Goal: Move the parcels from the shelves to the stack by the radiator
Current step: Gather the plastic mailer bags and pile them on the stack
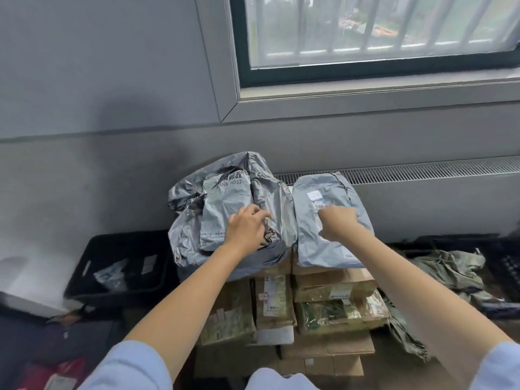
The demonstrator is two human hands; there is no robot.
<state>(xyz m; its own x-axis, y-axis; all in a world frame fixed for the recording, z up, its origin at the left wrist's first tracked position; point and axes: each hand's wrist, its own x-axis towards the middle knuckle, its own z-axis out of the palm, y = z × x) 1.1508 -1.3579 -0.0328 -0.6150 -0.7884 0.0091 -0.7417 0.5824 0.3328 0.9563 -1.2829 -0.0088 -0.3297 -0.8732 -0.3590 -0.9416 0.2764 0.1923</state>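
A stack of cardboard parcels [323, 308] stands against the grey radiator [422, 192] under the window. Two grey plastic mail bags lie on top of it. The crumpled bag on the left [225, 192] bears a postal print, and my left hand [247, 228] rests on its near side with fingers bent onto the plastic. The smoother bag on the right [326, 192] has a small white label. My right hand [337, 223] lies on that bag with curled fingers; whether it pinches the plastic is hidden.
A black plastic crate [92, 266] with small packets sits on the floor to the left. Another dark crate [503, 266] holding greenish wrapped bundles [450, 271] stands on the right. A red item [56, 372] lies at the lower left. The window sill [365, 99] runs above.
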